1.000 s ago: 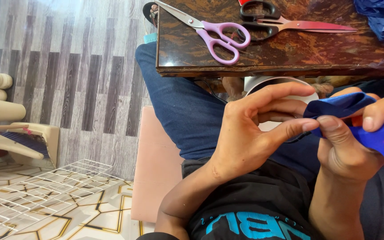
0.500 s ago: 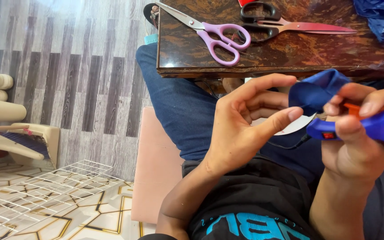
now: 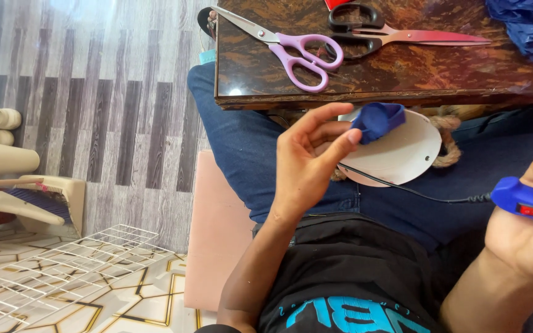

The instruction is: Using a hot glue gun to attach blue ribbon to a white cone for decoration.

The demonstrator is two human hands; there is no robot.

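Here the person is sitting with both hands working over the lap, just below the edge of a brown table. The left hand is pinching a small blue cloth between thumb and fingertips, the other fingers spreading loosely, so the grip is closing only at the tips; it seems to be lifting the piece clear of the lap so its folded end is showing. The cloth is looking soft, rolled or folded into a little loop, dark blue and matte. It is hanging just over a white oval card that is lying on the jeans, with a bit of braided rope behind it. The right hand is wrapping around a blue tool with a red switch and a black cord, apparently keeping it off to the side, away from the cloth. On the table 2 pairs of scissors are lying, purple scissors and black scissors, beside a stack of blue fabric.
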